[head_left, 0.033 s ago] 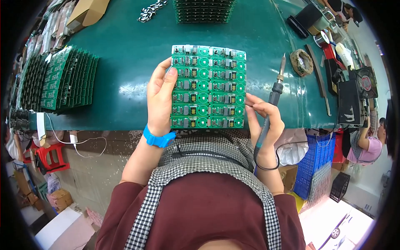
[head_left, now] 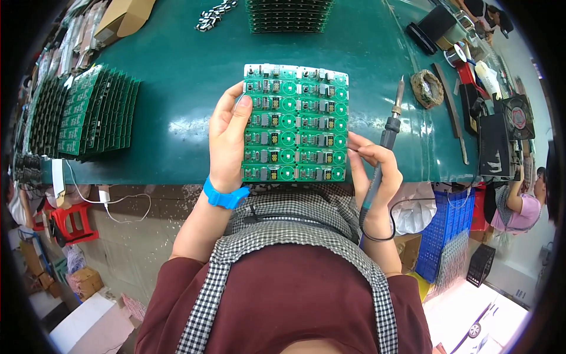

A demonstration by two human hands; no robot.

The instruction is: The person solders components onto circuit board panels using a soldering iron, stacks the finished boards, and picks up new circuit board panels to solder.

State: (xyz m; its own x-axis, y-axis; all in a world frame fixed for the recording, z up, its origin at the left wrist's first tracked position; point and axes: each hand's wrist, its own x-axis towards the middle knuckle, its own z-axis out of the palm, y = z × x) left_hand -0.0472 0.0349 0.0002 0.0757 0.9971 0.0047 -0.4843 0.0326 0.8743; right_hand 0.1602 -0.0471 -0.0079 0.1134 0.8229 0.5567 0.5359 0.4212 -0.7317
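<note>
A green circuit board panel [head_left: 296, 123], made up of several repeated small boards with displays, is held face up above the front of the table. My left hand [head_left: 227, 135] grips its left edge, thumb on top; the fingers beneath are hidden. At the panel's lower right edge, my right hand [head_left: 380, 171] touches it with thumb and fingertips. That same hand also holds a soldering iron [head_left: 389, 133], its metal tip pointing up and away from the panel. The iron's dark cord loops by my right wrist.
Stacked circuit boards [head_left: 100, 112] stand at the left, with another stack [head_left: 289, 15] at the back. On the right are a ring-shaped tip holder [head_left: 426, 88], a flat bar [head_left: 451, 97] and a boxed fan [head_left: 517, 118]. A blue crate [head_left: 442, 230] sits below the table edge.
</note>
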